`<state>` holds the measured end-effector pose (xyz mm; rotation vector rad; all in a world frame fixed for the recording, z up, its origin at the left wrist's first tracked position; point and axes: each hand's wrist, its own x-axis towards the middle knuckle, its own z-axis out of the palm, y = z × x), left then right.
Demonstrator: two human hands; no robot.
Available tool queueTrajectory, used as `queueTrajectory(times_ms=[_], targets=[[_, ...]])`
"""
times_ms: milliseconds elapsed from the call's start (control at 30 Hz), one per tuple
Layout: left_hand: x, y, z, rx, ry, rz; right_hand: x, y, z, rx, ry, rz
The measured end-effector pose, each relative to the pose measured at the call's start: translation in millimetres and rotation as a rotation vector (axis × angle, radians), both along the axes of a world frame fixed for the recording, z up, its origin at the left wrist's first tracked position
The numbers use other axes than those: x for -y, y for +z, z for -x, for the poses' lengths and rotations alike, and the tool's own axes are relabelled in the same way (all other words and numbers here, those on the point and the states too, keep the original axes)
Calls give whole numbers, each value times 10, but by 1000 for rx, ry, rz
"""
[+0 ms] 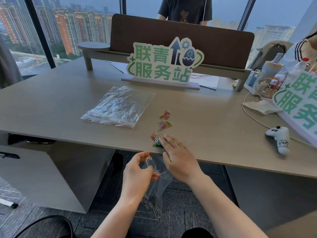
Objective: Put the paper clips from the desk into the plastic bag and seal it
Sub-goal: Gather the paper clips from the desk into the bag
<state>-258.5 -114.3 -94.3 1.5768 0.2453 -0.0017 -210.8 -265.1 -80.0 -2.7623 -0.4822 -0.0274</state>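
So the left hand (137,170) is pinching the mouth of a small clear plastic bag (157,189) just below the desk edge (103,145), thumb and fingers curled round the top so the opening sits right under the rim, and the rest of the bag hangs down from that grip with a few paper clips (151,204) already sitting near its bottom. Just to the right of that grip and a bit above it, the right hand (178,158) lies flat-ish on the desk at the very edge, fingers fairly straight and close together, fingertips (165,140) touching the nearest pile of clips (157,139); can't tell if it's actually got any tucked under the palm. Further out from the hands, going away across the desk, there are two more little heaps of coloured clips (164,125), then (166,114), each a bit apart from the other. Up and left of the pinch sits a stack of spare clear bags (118,107), flat on the desk, well apart from both hands. Behind all that stands a green and white sign (163,64), and way off to the right of the right hand there's a white game controller (279,136) lying near the desk's front edge
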Motion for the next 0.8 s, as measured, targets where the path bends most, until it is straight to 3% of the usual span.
queueTrajectory(times_ms=[533,633,800], targets=[[-167,9,6,24,70,51,-300,-90,377,131,96,-50],[-187,1,12,26,75,35,-325,-78,444,144,111,-126],[-201,15,34,2,62,12,-234,1,327,95,3,-421]])
